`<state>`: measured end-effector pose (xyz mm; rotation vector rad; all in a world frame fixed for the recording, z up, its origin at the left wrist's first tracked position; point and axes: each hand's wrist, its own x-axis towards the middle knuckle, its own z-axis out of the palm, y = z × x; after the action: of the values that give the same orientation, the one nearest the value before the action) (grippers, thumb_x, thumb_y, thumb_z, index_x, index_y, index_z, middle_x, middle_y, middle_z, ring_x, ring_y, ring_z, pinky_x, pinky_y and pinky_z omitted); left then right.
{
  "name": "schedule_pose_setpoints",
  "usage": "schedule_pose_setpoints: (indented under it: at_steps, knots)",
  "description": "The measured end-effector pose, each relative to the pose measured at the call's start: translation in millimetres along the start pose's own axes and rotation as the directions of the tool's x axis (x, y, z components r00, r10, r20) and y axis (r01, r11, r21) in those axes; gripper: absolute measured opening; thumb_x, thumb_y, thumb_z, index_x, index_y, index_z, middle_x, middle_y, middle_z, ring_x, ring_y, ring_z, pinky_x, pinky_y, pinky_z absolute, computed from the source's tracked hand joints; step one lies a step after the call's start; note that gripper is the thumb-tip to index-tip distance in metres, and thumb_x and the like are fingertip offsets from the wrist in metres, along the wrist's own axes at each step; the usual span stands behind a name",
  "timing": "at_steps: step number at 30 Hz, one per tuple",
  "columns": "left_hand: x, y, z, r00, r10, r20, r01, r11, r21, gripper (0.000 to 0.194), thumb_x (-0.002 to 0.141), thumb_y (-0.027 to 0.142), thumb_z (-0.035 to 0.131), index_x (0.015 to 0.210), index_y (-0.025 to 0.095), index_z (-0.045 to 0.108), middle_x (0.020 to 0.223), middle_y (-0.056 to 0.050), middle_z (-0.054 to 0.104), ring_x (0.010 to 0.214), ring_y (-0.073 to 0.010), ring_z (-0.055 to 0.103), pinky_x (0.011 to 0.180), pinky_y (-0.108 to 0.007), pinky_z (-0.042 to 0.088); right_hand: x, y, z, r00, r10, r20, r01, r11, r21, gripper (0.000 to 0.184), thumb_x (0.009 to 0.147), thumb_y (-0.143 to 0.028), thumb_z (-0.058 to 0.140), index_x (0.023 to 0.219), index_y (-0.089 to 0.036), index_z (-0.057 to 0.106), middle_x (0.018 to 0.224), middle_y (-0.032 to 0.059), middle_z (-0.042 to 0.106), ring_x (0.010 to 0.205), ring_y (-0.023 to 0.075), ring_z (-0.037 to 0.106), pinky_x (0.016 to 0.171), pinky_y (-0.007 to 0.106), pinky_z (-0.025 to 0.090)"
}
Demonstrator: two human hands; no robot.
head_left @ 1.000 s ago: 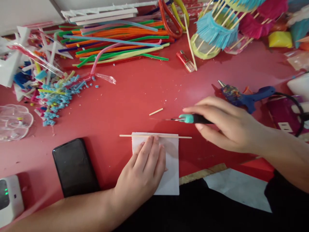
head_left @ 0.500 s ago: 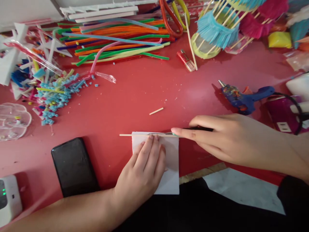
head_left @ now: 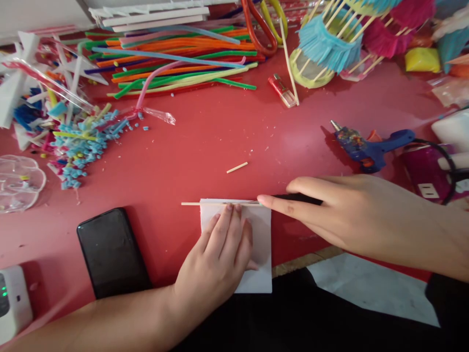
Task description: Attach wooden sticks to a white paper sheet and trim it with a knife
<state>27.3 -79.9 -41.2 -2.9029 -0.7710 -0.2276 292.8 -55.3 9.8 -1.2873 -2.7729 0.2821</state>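
Observation:
A white sheet of card or foam [head_left: 260, 244] lies at the table's front edge, with a thin wooden stick [head_left: 190, 204] laid across its top and sticking out to the left. My left hand [head_left: 218, 254] rests on the sheet, fingers stretched out, the fingertips pressing the stick down. From the right, my right hand [head_left: 340, 210] grips the black handle of a craft knife [head_left: 308, 198], its index finger pointing along the tool. The narrow blade lies along the stick close to my left fingertips; its exact contact is hard to make out.
A short piece of stick [head_left: 237, 167] lies above the sheet. Left are a black phone [head_left: 112, 252] and a white device [head_left: 16, 303]. Around the back stand pipe cleaners [head_left: 176, 58], foam scraps [head_left: 84, 142], scissors [head_left: 262, 29], a fringed blue craft [head_left: 330, 46] and a glue gun [head_left: 370, 146].
My right hand has shifted very slightly left along the stick with the knife. The left hand stays in place, its thumb showing a little more.

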Motion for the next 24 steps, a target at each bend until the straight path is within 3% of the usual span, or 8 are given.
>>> schedule_pose_setpoints:
  at_steps: [3,13,24]
  knots:
    - [0.5,0.1,0.0,1.0,-0.005,0.004,0.005,1.0,0.007,0.067,0.096,0.057,0.048,0.131,0.002,0.058,0.136,-0.021,0.062,0.127,-0.0339,0.059,0.102,-0.041,0.054,0.4,-1.0,-4.1,0.987,-0.141,0.073,0.149,0.981,-0.122,0.049,0.097,-0.014,0.032,0.14,-0.021,0.055,0.083,0.0058,0.066,0.056,0.0156,0.052,0.048,0.033,0.028]
    - [-1.2,0.8,0.2,1.0,-0.012,-0.005,0.012,1.0,0.002,0.068,0.095,0.059,0.048,0.132,0.003,0.058,0.137,-0.021,0.062,0.127,-0.0343,0.058,0.099,-0.042,0.054,-1.4,-5.4,-2.7,0.994,-0.103,0.048,0.109,0.984,-0.14,0.058,0.087,-0.005,0.039,0.141,-0.022,0.052,0.081,0.0043,0.061,0.058,0.0161,0.051,0.047,0.031,0.029]
    - [0.6,0.3,-2.1,1.0,-0.014,0.01,0.014,1.0,0.011,0.07,0.092,0.061,0.051,0.132,0.003,0.058,0.137,-0.02,0.061,0.128,-0.0341,0.058,0.098,-0.041,0.054,-4.0,-0.3,-8.9,0.992,-0.079,0.097,0.083,0.996,-0.041,0.054,0.092,-0.01,0.039,0.143,-0.024,0.051,0.086,0.0045,0.066,0.058,0.0159,0.05,0.05,0.035,0.027]
